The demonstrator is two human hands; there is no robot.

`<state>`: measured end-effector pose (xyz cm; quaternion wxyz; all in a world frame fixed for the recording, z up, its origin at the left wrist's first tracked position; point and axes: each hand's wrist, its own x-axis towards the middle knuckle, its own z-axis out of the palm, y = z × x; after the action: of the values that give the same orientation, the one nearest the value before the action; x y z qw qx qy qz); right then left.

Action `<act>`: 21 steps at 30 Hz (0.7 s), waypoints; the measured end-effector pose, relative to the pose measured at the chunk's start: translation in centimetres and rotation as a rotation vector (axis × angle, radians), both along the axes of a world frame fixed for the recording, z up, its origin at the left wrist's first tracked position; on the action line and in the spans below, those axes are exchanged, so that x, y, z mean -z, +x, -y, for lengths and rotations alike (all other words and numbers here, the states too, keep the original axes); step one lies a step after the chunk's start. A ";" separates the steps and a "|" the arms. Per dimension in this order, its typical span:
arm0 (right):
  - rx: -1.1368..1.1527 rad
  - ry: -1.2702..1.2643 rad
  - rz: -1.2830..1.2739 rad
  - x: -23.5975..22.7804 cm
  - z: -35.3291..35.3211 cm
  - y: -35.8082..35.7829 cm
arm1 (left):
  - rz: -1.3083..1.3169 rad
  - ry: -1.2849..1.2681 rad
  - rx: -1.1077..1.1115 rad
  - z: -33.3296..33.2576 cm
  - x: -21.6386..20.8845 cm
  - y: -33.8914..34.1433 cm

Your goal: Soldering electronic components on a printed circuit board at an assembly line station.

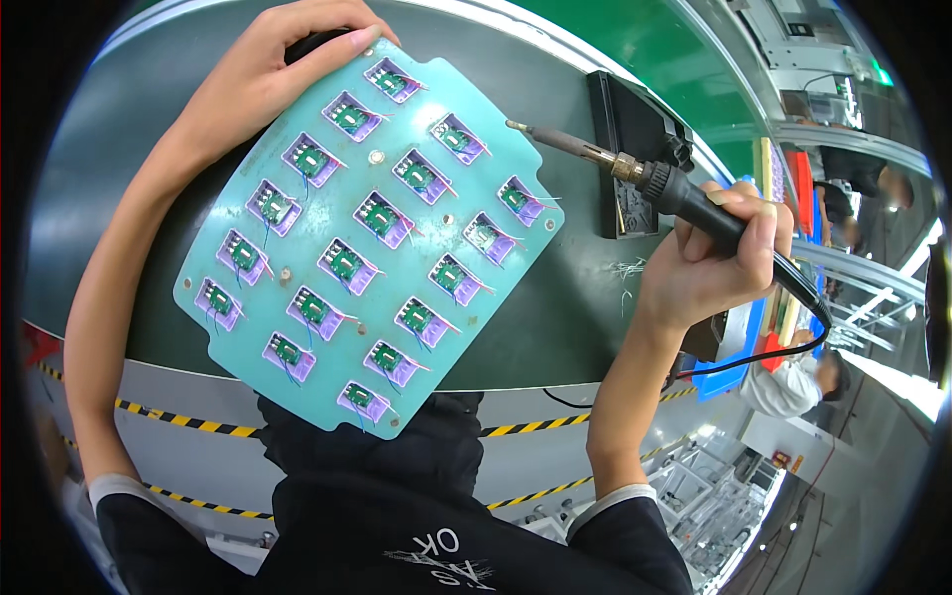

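Your right hand [709,260] grips the soldering iron [635,171], tip hovering just off the teal fixture board [297,248] on the dark conveyor belt [555,297]. Your left hand [260,74] clasps the board's far corner; hold it flat and touch one small green module [520,198] at a time.

The left hand [268,74] is gripping the pale green fixture board [369,233] at its top edge while the right hand [709,263] is holding a soldering iron [635,169] just beside it
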<state>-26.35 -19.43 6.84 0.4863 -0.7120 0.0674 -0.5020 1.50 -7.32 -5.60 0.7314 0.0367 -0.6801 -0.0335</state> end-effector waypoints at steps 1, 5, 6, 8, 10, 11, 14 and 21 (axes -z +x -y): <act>0.009 -0.003 -0.006 0.0 0.3 -0.5 | -0.006 -0.003 0.009 -1.2 -1.7 -1.1; 0.067 -0.048 -0.026 -0.3 0.0 -0.7 | 0.152 1.266 -0.668 -6.7 -7.9 -3.8; 0.096 -0.090 -0.053 -0.3 -0.2 -0.7 | 0.165 1.262 -0.679 -6.8 -7.9 -3.7; 0.060 -0.059 -0.034 -0.5 -0.4 -0.8 | 0.172 1.218 -0.673 -6.9 -7.5 -3.6; 0.020 -0.021 -0.012 -0.6 -0.8 -0.9 | 0.200 1.165 -0.682 -7.3 -7.3 -3.5; 0.020 -0.001 -0.005 -0.5 -1.0 -0.9 | 0.198 1.169 -0.690 -7.5 -7.4 -3.4; -0.009 0.032 0.005 -0.4 -1.5 -0.9 | 0.219 1.120 -0.687 -7.8 -7.3 -3.4; -0.126 -0.013 -0.017 0.1 -2.5 -1.0 | 0.237 1.113 -0.716 -7.1 -5.5 -2.1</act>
<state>-27.34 -16.92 6.78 0.5117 -0.7222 0.0236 -0.4648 -0.58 -0.23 -0.05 0.4899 0.6348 -0.5832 -0.1302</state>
